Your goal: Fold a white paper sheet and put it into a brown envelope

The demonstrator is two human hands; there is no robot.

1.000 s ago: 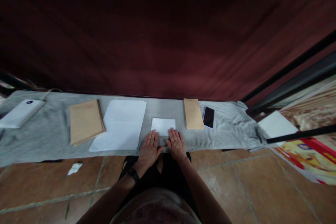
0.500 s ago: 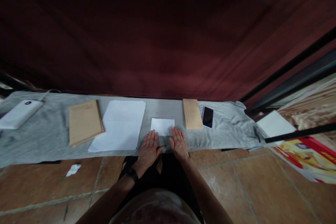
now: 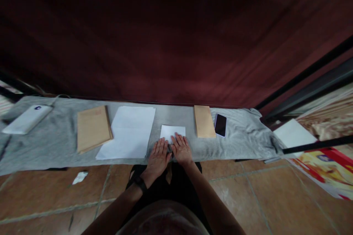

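Note:
A small white rectangle of folded paper [image 3: 169,131] lies on the grey cloth directly before me. My right hand [image 3: 182,149] rests flat on its near part, fingers stretched out and covering some of it. My left hand [image 3: 158,157] lies flat with fingers extended, its fingertips at the paper's near left corner. A dark band circles my left wrist. Neither hand grips anything. To the left of the hands are larger white sheets [image 3: 131,132], partly under a stack of large brown envelopes [image 3: 93,128].
Right of the paper lie a stack of smaller tan envelopes [image 3: 204,121] and a phone [image 3: 220,125]. A white device [image 3: 27,119] with a cable is at far left. The grey cloth [image 3: 242,136] covers a narrow bench before a dark red curtain [image 3: 171,62]. Black bars [image 3: 317,145] stand at right.
My right hand has slid leftward over the white paper, closer to my left hand. The left hand stays at the paper's near left corner. The whole view has shifted slightly.

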